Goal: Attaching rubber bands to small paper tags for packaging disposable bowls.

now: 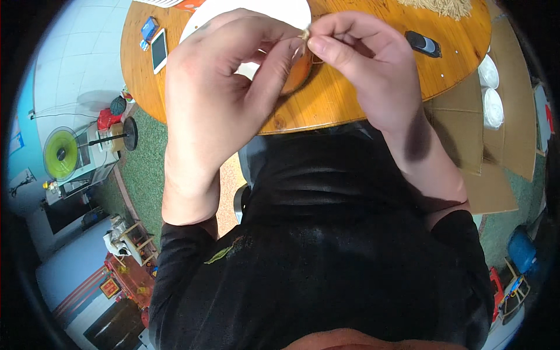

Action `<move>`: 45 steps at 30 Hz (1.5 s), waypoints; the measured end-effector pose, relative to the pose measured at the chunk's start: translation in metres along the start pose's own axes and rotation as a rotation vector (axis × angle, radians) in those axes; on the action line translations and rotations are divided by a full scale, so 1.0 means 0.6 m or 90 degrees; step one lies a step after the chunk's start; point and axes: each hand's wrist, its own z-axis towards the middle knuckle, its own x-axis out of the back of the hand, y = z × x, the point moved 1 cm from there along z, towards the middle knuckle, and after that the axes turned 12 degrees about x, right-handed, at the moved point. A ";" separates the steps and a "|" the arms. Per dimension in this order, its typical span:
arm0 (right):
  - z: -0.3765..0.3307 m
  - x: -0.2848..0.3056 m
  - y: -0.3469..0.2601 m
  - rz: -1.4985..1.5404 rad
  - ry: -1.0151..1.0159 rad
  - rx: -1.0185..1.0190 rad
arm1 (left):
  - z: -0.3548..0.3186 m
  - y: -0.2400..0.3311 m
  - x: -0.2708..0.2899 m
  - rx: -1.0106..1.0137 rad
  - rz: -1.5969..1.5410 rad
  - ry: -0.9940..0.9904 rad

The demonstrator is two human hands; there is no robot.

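Note:
Above the near part of the round wooden table (338,111), my two hands meet at their fingertips. A tiny pale tan piece (305,35) sits between them, too small to name. My left hand (224,76) is closed in a pinch, thumb against forefinger, at one side of it. From the other side the thumb and forefinger of my right hand (370,58) pinch it. Behind my left hand lies a large round white surface (256,7), mostly covered by the hand. An orange-brown rounded thing (298,76) shows in part below the fingertips.
A white phone (158,51) and a small blue box (150,28) lie at the table's left. To the right are a dark handheld device (423,44) and a tan bundle of strands (440,6). Flattened cardboard (458,128) and white round rolls (493,108) are beyond the right edge.

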 end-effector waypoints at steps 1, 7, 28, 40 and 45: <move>0.003 -0.007 -0.013 0.000 0.001 0.000 | -0.002 -0.002 -0.001 0.036 -0.033 0.007; 0.031 -0.022 -0.042 -0.357 0.054 0.135 | -0.008 -0.007 0.002 0.061 -0.087 0.002; 0.037 -0.031 -0.087 -0.458 -0.010 0.244 | -0.056 -0.004 0.020 -0.173 0.078 -0.004; -0.040 -0.037 0.003 -0.285 0.047 0.358 | -0.048 0.006 0.020 0.034 -0.044 -0.037; -0.026 -0.027 0.000 -0.334 0.003 0.433 | -0.043 0.007 0.026 0.206 -0.280 -0.085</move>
